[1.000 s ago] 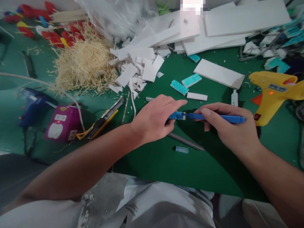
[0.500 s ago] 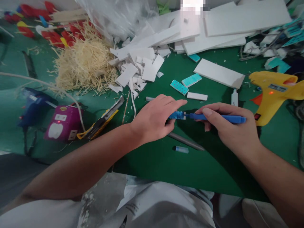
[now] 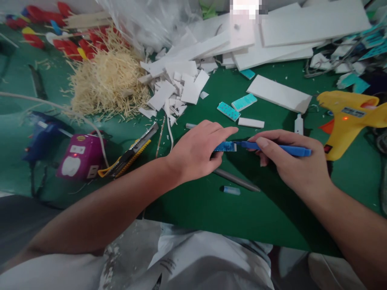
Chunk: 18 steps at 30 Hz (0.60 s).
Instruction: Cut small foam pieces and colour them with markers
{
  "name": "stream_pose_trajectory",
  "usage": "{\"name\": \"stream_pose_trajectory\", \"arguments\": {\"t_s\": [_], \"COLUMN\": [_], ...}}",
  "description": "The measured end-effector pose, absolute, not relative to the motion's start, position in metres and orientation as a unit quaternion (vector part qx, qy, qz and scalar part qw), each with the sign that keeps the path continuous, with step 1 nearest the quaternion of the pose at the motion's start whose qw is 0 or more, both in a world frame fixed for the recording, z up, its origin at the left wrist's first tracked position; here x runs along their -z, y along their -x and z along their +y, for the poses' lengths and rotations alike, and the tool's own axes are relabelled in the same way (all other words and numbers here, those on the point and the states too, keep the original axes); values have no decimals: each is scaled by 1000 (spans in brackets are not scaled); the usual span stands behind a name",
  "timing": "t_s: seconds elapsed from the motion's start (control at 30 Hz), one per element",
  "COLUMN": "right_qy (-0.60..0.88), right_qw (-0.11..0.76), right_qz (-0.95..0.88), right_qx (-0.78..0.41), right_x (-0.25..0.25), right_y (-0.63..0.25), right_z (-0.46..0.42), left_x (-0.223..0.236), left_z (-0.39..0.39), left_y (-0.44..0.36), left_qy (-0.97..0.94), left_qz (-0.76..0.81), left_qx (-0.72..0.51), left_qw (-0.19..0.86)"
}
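My left hand (image 3: 201,151) is closed on a small strip (image 3: 225,146), whose visible face is blue with a pale right end. Part of that strip is hidden under the fingers. Pinched in my right hand (image 3: 293,159) is a blue marker pen (image 3: 292,150), its dark tip pointing left at the strip's pale end. Whether the tip touches it I cannot tell exactly. Below the hands lie a grey rod (image 3: 237,180), partly covered by my left hand, and a small bluish pen cap (image 3: 231,190).
Turquoise strips (image 3: 228,111) and a white strip (image 3: 251,122) lie beyond the hands. A yellow glue gun (image 3: 344,121) with a lit light is at right. A yellow-and-black box cutter (image 3: 130,151), purple power socket (image 3: 80,157), straw pile (image 3: 110,76) and white foam scraps (image 3: 163,94) are leftward.
The marker pen has shifted slightly left and tilted a little, its tip end a bit higher. My left hand and the strip hold nearly the same place.
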State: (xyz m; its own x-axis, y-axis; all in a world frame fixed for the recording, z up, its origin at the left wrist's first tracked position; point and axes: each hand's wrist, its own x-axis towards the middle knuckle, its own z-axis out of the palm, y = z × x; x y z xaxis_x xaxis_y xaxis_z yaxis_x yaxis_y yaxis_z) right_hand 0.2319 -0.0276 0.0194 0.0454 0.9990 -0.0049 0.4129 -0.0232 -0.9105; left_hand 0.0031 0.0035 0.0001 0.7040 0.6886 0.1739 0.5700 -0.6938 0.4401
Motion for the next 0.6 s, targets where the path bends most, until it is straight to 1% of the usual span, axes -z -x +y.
{"name": "stream_pose_trajectory", "arguments": {"t_s": [0.2, 0.6], "right_qy": [615, 614], "right_qw": [351, 381], "right_qz": [-593, -580], "right_qx": [-383, -376], "right_x": [-23, -18], "right_y": [-233, -233], "right_z": [-29, -27], "left_x": [-1, 0], "left_z": [3, 4], "left_y": [-3, -3], "left_qy": [-905, -905], "left_qz": [348, 346], "left_qx": [-163, -173], "left_qw": [179, 179]}}
